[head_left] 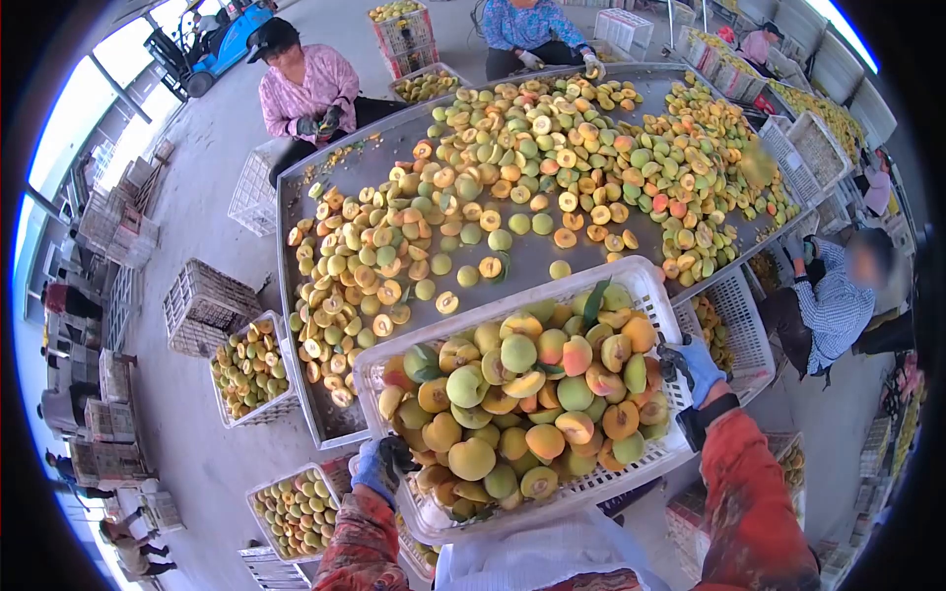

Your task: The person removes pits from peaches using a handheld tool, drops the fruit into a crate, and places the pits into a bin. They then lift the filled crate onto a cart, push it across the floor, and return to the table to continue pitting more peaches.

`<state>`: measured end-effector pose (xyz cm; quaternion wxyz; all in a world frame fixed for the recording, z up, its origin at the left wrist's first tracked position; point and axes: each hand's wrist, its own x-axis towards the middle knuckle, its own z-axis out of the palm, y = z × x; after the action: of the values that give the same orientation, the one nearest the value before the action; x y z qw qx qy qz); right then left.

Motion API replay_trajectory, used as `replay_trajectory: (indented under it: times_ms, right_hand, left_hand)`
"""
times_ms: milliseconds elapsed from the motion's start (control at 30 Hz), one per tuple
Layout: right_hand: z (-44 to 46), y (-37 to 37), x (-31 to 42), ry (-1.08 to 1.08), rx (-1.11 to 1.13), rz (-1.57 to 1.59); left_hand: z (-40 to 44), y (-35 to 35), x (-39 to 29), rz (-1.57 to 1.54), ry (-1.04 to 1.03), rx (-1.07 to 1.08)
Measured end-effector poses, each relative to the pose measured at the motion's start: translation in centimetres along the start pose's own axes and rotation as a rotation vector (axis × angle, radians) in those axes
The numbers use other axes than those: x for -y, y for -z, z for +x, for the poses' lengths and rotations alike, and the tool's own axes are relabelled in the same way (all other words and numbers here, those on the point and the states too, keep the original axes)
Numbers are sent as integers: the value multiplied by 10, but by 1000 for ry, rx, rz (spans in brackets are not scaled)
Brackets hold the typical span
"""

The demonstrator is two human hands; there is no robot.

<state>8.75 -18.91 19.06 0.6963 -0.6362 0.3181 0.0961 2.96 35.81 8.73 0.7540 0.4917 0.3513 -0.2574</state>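
Because the slotted white crate [650,286] is heaped with whole and halved stone fruit [517,353], the gloved left hand [382,467] and right hand [696,368] clasp opposite ends, likely sharing its weight, at the near edge of the metal table [522,270].

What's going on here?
The camera wearer grips a white crate of fruit by its ends, left hand at the left, right hand at the right. It's over the near edge of a metal table spread with more fruit, much of it halved; can't tell if they touch. A worker in pink sits beside the table.
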Motion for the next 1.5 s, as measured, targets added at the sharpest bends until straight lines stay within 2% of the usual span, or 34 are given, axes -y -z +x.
replay_trajectory:
  times_ms: [33,67,100,133,167,200,300,367,400,433,467,500,533,567,600,633,667,700,733,767,800,900,1100,1200,1300,1400,1433,1500]
  right_hand:
    - [37,5,-13,-31,-92,-204]
    - [65,-4,-33,-74,-161,-405]
    - [44,-40,-14,0,-73,-29]
    - [38,-47,-5,-74,-13,6]
    - [50,-37,2,-150,-43,-217]
    - [56,-45,11,-166,-82,-229]
    - [92,-43,9,-83,-88,-323]
    - [123,-52,17,-119,-95,-367]
    - [134,-57,21,-94,-111,-392]
    - [149,-59,17,1,-139,-398]
    - [162,-66,25,-11,-114,-502]
    - [182,-60,24,-130,-82,-454]
    - [190,-58,20,-10,-148,-518]
    - [217,-37,9,-30,-122,-635]
    - [195,-58,30,-34,11,-540]
    - [259,-18,1,116,59,-550]
    - [273,-18,-1,166,55,-625]
    - [246,-40,21,-43,164,-461]
    - [253,-51,17,59,209,-436]
    - [227,-62,28,-4,216,-425]
    - [189,-81,43,-46,226,-430]
    - [156,-101,58,-62,298,-487]
    - [145,-115,63,-95,423,-461]
    - [143,-114,69,-101,483,-410]
    - [146,-84,60,-152,461,-361]
    - [163,-44,43,-32,557,-251]
    - [146,-57,57,-25,558,-232]
    - [98,-99,105,-250,405,-409]
  left_hand:
    - [-6,-13,-12,-56,-4,-68]
    - [-3,-12,-17,464,-203,-116]
    - [-20,-46,-59,120,45,-265]
    - [-11,-35,-58,260,-75,-167]
    - [-13,-56,-79,152,75,-281]
    - [-3,-58,-90,146,153,-297]
    - [13,-51,-106,20,133,-162]
    - [-15,-68,-124,-139,-80,-88]
    - [0,-41,-115,-114,-56,-138]
    - [2,-14,-99,-26,-232,-159]
    - [-6,9,-81,-53,-356,-263]
    - [-12,33,-56,-74,-479,-361]
    - [2,88,-8,-280,-416,-340]
    - [28,135,62,-84,-466,-403]
    - [41,150,130,-161,-451,-334]
    - [35,109,144,-305,-291,-502]
    - [26,58,159,-330,-257,-540]
    - [53,37,199,-806,61,-503]
    - [48,41,201,-380,-203,-302]
    - [67,3,240,-739,-42,-342]
    - [75,-33,243,-405,-162,-388]
    - [105,-107,254,-771,-62,-363]
    - [128,-173,266,-1002,-110,-438]
    - [140,-188,263,-1090,-199,-520]
    - [142,-187,260,-1145,-250,-575]
    - [140,-185,245,-1198,-309,-608]
    - [137,-184,241,-1212,-330,-613]
    - [130,-181,239,-1234,-375,-620]
